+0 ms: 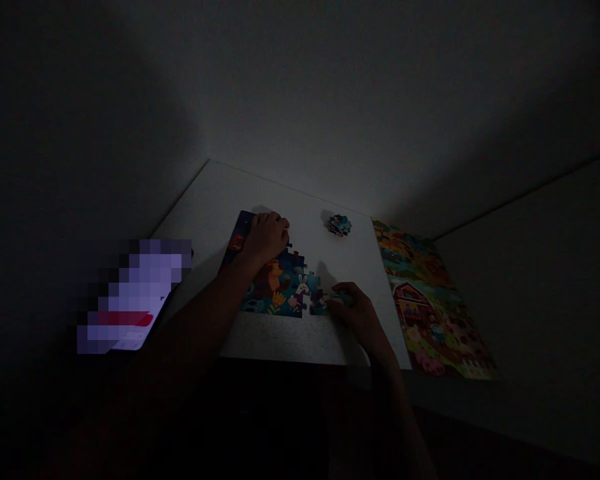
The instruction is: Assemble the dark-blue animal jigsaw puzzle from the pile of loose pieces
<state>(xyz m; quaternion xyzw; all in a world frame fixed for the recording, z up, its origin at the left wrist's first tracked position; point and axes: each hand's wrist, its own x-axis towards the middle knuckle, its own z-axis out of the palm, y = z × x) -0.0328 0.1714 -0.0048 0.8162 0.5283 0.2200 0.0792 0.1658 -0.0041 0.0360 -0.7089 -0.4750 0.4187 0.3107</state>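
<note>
- No writing can be read; the scene is dim.
- The partly built puzzle, showing a white rabbit and bright animals on dark blue, lies near the front edge of the white board.
- The left hand lies flat on the puzzle's far left corner, fingers spread.
- The right hand pinches a puzzle piece at its right edge.
- A pile of loose pieces sits near the far edge; a farm picture lies along the right edge.

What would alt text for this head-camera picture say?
In a dark room, a left hand presses on a half-built jigsaw puzzle on a white table; the right hand touches its edge. A pile of pieces and a farm picture lie nearby.
</note>
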